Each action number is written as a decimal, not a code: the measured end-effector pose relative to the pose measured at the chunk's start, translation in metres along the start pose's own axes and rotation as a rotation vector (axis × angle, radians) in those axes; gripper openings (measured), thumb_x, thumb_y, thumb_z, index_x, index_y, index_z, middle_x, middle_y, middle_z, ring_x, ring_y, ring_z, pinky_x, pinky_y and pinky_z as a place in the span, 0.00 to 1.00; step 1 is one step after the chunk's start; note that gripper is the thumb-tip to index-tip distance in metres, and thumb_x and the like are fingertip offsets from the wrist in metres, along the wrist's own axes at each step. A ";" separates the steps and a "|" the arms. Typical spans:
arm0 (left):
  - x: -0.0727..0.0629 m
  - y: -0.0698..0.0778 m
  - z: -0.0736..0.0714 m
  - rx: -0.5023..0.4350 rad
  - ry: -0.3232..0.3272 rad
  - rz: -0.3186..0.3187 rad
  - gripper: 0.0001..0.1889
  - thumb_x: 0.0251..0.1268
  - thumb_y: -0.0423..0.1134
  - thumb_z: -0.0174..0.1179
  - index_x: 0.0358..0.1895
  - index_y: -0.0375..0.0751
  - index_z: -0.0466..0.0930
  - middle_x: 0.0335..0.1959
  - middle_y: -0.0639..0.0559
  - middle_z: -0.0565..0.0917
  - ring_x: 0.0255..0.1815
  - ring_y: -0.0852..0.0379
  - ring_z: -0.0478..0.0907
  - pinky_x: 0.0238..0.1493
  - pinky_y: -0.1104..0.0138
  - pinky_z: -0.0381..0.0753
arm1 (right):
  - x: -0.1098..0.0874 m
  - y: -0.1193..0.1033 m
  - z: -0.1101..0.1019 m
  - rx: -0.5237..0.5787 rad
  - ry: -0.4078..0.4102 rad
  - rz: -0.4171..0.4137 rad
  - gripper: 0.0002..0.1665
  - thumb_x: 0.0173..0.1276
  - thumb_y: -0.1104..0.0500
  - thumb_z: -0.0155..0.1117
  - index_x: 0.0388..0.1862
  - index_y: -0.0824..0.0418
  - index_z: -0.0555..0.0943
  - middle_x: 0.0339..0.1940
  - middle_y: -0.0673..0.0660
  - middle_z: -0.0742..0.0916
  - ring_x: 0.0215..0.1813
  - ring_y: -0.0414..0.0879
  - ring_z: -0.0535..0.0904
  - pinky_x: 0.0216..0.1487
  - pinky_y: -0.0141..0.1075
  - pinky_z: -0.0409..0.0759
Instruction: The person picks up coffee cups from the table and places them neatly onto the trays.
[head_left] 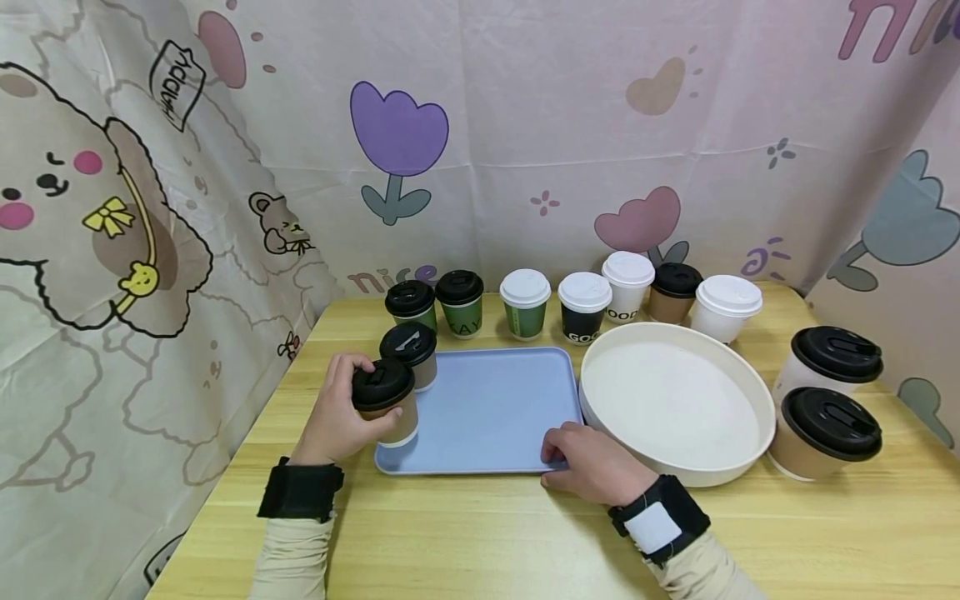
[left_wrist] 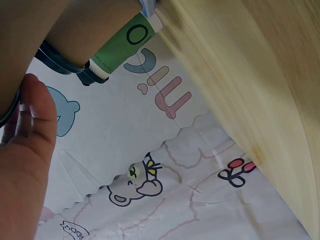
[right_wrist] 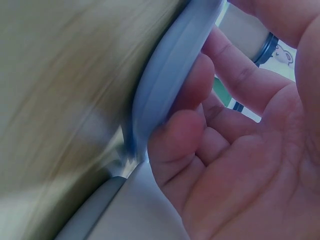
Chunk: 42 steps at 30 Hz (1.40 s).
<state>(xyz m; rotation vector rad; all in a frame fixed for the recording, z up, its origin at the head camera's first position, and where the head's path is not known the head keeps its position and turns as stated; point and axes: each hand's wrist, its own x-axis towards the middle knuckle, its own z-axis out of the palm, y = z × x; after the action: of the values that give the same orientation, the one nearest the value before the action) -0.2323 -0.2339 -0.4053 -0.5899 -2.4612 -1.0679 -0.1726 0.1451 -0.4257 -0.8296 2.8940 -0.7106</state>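
Observation:
My left hand (head_left: pixel 333 421) grips a brown paper coffee cup (head_left: pixel 406 417) with a black lid, fingers and thumb around it at the left end of the blue tray (head_left: pixel 495 408). The cup is upright, its base overlapping the tray's front left part in the head view. Just behind it, another black-lidded coffee cup (head_left: pixel 426 374) stands at the tray's back left. My right hand (head_left: pixel 596 467) holds the tray's front right corner, thumb at the front edge and curled fingers over the rim. In the right wrist view, fingertips (right_wrist: pixel 185 132) press against the tray's rim (right_wrist: pixel 167 75).
Behind the tray stand green cups with black lids (head_left: pixel 459 304), a green cup with a white lid (head_left: pixel 525 304) and several more cups. A round white tray (head_left: pixel 675 400) sits right of the blue one. Two large black-lidded cups (head_left: pixel 813 446) stand at the far right. A printed curtain (head_left: pixel 510 108) hangs behind.

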 end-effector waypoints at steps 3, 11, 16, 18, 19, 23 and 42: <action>0.000 0.001 0.000 0.000 -0.009 -0.002 0.36 0.43 0.37 0.79 0.55 0.39 0.65 0.54 0.42 0.67 0.56 0.43 0.69 0.56 0.47 0.71 | 0.000 0.000 0.000 0.001 -0.001 0.000 0.13 0.61 0.53 0.79 0.35 0.54 0.82 0.32 0.46 0.79 0.35 0.38 0.75 0.39 0.37 0.77; 0.000 -0.001 -0.001 0.010 -0.029 -0.003 0.36 0.43 0.38 0.79 0.54 0.40 0.65 0.54 0.43 0.67 0.55 0.45 0.70 0.55 0.49 0.72 | 0.001 0.000 0.000 0.003 -0.004 0.001 0.13 0.61 0.53 0.80 0.35 0.54 0.82 0.32 0.45 0.80 0.35 0.38 0.75 0.40 0.38 0.78; 0.001 -0.002 -0.001 0.005 -0.052 0.003 0.36 0.43 0.37 0.79 0.53 0.40 0.64 0.54 0.44 0.67 0.54 0.45 0.69 0.55 0.50 0.72 | 0.001 0.000 0.000 0.001 -0.003 0.005 0.13 0.61 0.54 0.80 0.35 0.54 0.82 0.32 0.46 0.80 0.35 0.38 0.75 0.40 0.38 0.78; 0.001 -0.002 0.000 0.008 -0.062 0.000 0.35 0.43 0.37 0.79 0.53 0.40 0.64 0.54 0.44 0.66 0.54 0.45 0.69 0.55 0.50 0.71 | 0.001 0.000 0.000 0.001 -0.002 0.005 0.13 0.61 0.54 0.80 0.35 0.54 0.82 0.32 0.46 0.80 0.35 0.38 0.75 0.39 0.37 0.78; 0.002 -0.002 0.000 0.010 -0.067 -0.002 0.36 0.43 0.37 0.79 0.52 0.40 0.64 0.53 0.44 0.66 0.54 0.46 0.69 0.55 0.50 0.71 | 0.001 0.000 0.000 0.001 -0.002 0.006 0.13 0.61 0.54 0.80 0.35 0.54 0.82 0.32 0.46 0.80 0.35 0.38 0.75 0.39 0.37 0.78; 0.002 -0.002 0.001 0.018 -0.083 -0.016 0.36 0.43 0.38 0.80 0.52 0.41 0.64 0.53 0.45 0.66 0.54 0.46 0.70 0.56 0.50 0.72 | 0.001 0.001 0.000 -0.002 -0.001 0.008 0.13 0.61 0.54 0.80 0.35 0.53 0.82 0.31 0.45 0.80 0.35 0.38 0.75 0.39 0.37 0.78; 0.001 -0.002 0.003 0.038 -0.135 -0.068 0.36 0.43 0.40 0.81 0.50 0.42 0.63 0.52 0.45 0.65 0.54 0.44 0.70 0.55 0.48 0.74 | 0.001 0.000 0.000 -0.003 -0.007 0.016 0.13 0.60 0.53 0.80 0.35 0.54 0.82 0.32 0.46 0.81 0.35 0.38 0.75 0.40 0.38 0.78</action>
<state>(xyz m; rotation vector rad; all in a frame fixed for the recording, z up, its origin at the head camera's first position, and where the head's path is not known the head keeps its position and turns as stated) -0.2349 -0.2328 -0.4075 -0.5881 -2.6292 -1.0356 -0.1737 0.1442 -0.4254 -0.8068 2.8930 -0.7007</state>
